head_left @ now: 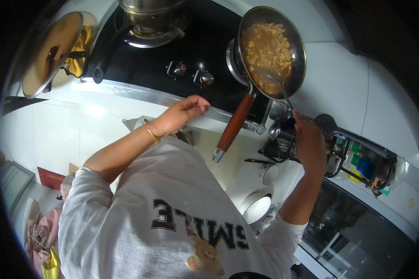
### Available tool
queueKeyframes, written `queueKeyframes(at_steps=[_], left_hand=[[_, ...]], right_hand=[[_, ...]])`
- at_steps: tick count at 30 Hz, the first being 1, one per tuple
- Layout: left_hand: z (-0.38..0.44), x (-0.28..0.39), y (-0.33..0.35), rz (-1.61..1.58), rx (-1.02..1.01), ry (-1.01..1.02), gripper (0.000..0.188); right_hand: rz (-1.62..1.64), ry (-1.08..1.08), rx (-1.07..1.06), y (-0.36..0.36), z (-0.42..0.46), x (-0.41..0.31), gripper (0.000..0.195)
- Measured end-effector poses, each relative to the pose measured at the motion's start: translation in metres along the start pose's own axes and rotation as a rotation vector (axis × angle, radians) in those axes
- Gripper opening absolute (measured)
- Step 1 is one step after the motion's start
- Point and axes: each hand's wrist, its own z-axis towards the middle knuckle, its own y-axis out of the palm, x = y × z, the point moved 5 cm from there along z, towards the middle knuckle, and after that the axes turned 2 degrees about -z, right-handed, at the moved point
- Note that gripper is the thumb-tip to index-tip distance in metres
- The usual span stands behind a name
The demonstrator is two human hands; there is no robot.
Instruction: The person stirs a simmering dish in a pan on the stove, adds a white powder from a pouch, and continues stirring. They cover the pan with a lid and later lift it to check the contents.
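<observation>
My right hand [305, 132] grips the handle of a metal cooking spatula [285, 91], whose blade lies in the food inside the wok [298, 75]. Many pale, thin-cut pieces of food [265, 45] sit in brown sauce there; what they are I cannot tell. The wok rests over the right side of the black glass hob [143, 66], its wooden handle [235, 127] pointing towards me. My left hand [185, 111], a gold bangle at its wrist, is at the hob's front edge. Its fingers are curled, with nothing visible in them.
At the back left of the hob stands a metal pot [150, 21] with a long black handle [106, 55] reaching forward. A glass lid [52, 59] leans beside a yellow cloth [78, 52]. On the right are a black rack [342, 164], a slotted utensil [326, 123] and white bowls [256, 209].
</observation>
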Motion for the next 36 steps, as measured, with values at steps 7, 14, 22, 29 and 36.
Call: queueKeyframes(at_steps=[7,14,22,29,36], left_hand=[[0.008,-0.027,-0.016,0.043,0.017,-0.042,0.024],[-0.01,-0.042,-0.035,-0.01,0.155,-0.047,0.024],[-0.03,-0.028,-0.044,-0.057,0.244,0.016,0.023],[-0.027,-0.031,-0.04,-0.014,0.245,-0.003,0.023],[-0.017,-0.037,-0.039,-0.049,0.226,-0.003,0.024]], right_hand=[[0.185,0.193,0.056,0.09,0.044,0.065,0.04],[1.173,0.474,-0.025,0.085,0.113,0.066,0.041],[0.442,-0.039,0.207,0.056,0.158,0.03,0.04],[0.005,0.017,-0.031,0.001,0.079,0.005,0.037],[0.134,-0.041,-0.089,-0.008,-0.014,0.032,0.042]])
